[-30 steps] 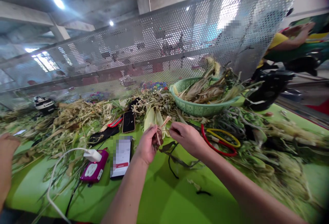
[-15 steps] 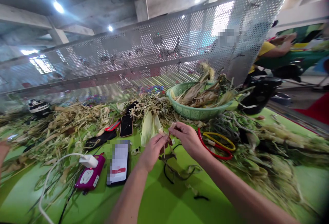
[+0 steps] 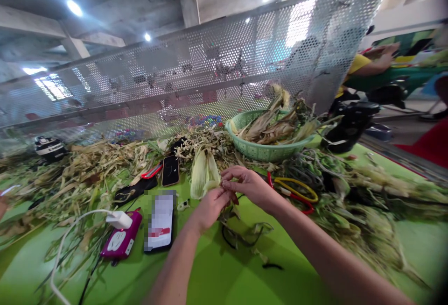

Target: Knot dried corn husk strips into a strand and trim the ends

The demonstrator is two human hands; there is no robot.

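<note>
My left hand point(image 3: 211, 208) and my right hand point(image 3: 248, 186) meet above the green table point(image 3: 224, 272), fingertips pinched together. Between them is a corn husk strip point(image 3: 212, 185), its pale end showing above my left fingers; the rest is mostly hidden by the fingers. Just behind stands a wide pale corn husk point(image 3: 199, 174). Beneath my hands lie thin, twisted dried strips point(image 3: 241, 239) and a short black piece point(image 3: 272, 266). Scissors point(image 3: 297, 190) with yellow and red handles rest beside my right forearm.
A green basket point(image 3: 269, 152) of dry husks stands behind, near a black container point(image 3: 350, 125). Husk heaps point(image 3: 105, 160) spread left; greenish fibres point(image 3: 364, 221) lie right. Phones point(image 3: 160, 223) and a purple power bank point(image 3: 121, 239) with a cable sit left. A perforated metal screen point(image 3: 157, 85) rises behind.
My right hand has moved slightly left and down, closing the small gap to my left hand. A pale husk end now shows above the left fingers. The view has shifted slightly.
</note>
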